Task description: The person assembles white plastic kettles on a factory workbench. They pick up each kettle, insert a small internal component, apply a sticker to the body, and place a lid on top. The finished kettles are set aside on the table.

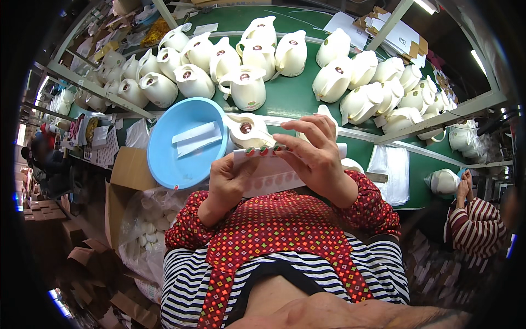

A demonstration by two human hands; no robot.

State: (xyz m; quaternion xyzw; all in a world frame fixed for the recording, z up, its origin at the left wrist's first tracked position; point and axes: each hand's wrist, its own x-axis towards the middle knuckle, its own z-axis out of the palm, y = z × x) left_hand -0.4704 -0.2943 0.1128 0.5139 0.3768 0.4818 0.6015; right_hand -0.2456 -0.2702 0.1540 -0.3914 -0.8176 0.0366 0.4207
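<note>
A white sheet of round stickers is in front of my chest, its top edge folded back with a row of green and red stickers along it. My left hand is closed on the sheet's left end, thumb on the front. At the row's right part, my right hand pinches a sticker between thumb and forefinger, the other fingers raised. Whether that sticker is off the sheet I cannot tell. Just beyond the sheet stands a cream thermos jug; another jug is partly hidden behind my right hand.
A blue basin with white paper strips is at my left. Cream jugs crowd the green table beyond metal rails. A cardboard box and bag of white parts sit lower left. Another person works at the right.
</note>
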